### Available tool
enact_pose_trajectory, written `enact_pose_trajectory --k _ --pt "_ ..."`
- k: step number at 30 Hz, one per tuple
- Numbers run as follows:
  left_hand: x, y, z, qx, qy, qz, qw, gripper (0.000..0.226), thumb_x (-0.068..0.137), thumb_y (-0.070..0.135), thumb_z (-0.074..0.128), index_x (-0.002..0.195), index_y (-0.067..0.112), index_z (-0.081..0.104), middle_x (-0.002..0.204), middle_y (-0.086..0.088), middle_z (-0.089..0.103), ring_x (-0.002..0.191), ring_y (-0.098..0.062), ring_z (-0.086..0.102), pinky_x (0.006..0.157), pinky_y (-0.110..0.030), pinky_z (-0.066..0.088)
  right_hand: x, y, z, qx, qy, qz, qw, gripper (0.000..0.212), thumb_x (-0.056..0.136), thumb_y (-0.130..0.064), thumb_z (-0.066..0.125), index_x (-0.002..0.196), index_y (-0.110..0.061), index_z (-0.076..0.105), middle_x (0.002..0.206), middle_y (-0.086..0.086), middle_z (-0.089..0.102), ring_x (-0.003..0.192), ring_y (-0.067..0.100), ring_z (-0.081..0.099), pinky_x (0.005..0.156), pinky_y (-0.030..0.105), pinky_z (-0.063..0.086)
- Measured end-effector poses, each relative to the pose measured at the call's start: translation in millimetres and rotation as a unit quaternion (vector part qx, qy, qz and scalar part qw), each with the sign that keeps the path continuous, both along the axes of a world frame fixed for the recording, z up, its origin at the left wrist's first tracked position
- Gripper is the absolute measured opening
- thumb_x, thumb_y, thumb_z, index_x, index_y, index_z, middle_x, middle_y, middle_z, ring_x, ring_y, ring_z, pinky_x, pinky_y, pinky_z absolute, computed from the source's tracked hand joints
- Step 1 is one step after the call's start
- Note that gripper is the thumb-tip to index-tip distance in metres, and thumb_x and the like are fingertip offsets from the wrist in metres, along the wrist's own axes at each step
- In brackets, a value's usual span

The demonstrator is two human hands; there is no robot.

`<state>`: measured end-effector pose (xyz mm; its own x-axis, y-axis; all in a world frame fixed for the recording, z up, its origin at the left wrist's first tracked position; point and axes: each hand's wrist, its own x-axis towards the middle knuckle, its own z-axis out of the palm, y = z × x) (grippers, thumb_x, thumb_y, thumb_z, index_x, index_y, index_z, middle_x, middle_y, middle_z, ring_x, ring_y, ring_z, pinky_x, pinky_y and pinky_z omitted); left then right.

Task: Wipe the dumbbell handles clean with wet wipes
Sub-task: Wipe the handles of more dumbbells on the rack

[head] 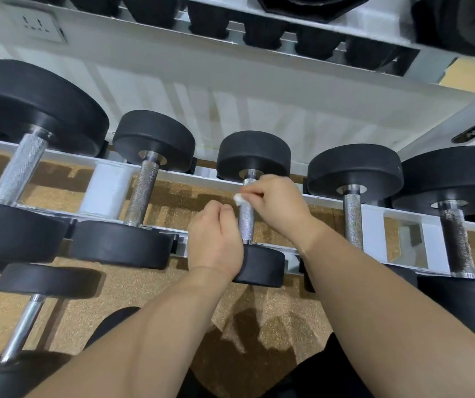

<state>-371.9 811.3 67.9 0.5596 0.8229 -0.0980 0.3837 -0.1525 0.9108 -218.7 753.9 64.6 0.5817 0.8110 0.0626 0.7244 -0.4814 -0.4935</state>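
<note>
Several black dumbbells with knurled steel handles lie across a white rack [196,179]. On the middle dumbbell, the handle [246,222] runs between my two hands. My right hand [279,202] holds a small white wet wipe [239,198] against the upper part of that handle, fingers curled round it. My left hand [216,239] sits at the lower left of the handle, fingers curled beside it, resting near the front weight head [262,265]. Whether the left fingers wrap the handle is hidden.
Neighbouring dumbbells lie close on both sides, with handles to the left [141,193] and to the right [353,222]. An upper rack shelf [259,33] with more black weights hangs overhead. A smaller chrome-handled dumbbell [26,323] is on a lower tier at left. Brown speckled flooring shows below.
</note>
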Motion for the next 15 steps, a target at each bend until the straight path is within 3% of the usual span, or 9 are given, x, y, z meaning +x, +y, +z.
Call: enact_pose_trajectory --k 4,10,12,15 --pt "-0.6 0.8 2.5 -0.029 -0.002 0.006 1.000 0.027 0.104 0.024 0.039 0.082 0.015 0.052 0.078 0.000 0.053 0.084 -0.026 0.050 0.078 -0.044 0.042 1.5 8.7 0.8 0.020 0.014 -0.058 0.998 0.019 0.094 -0.034 0.065 0.109 -0.031 0.077 0.098 -0.012 0.067 0.090 0.006 0.059 0.081 0.023 0.045" --pt "-6.4 1.1 2.5 -0.011 -0.029 -0.019 0.999 0.030 0.095 0.032 0.031 0.084 0.016 0.054 0.081 0.005 0.056 0.086 -0.021 0.051 0.074 -0.037 0.036 -18.4 -21.1 8.4 -0.123 0.075 0.067 0.987 0.015 0.089 -0.029 0.071 0.101 -0.027 0.080 0.084 -0.018 0.066 0.084 0.007 0.061 0.077 0.023 0.044" --pt "-5.8 0.5 1.1 0.002 -0.035 -0.025 0.999 0.030 0.092 0.034 0.030 0.083 0.017 0.053 0.082 0.006 0.056 0.087 -0.020 0.050 0.071 -0.032 0.029 -19.3 -18.4 11.3 -0.126 0.041 0.067 0.989 0.016 0.091 -0.033 0.069 0.103 -0.031 0.079 0.083 -0.018 0.065 0.085 0.009 0.062 0.076 0.027 0.047" --pt "-2.7 1.1 -1.8 -0.004 -0.026 -0.025 0.999 0.029 0.091 0.035 0.030 0.083 0.019 0.053 0.083 0.006 0.056 0.088 -0.020 0.050 0.071 -0.032 0.028 -11.1 -3.2 12.9 -0.097 -0.026 0.012 0.995 0.020 0.095 -0.041 0.062 0.109 -0.036 0.076 0.105 -0.009 0.070 0.099 0.015 0.063 0.084 0.035 0.051"
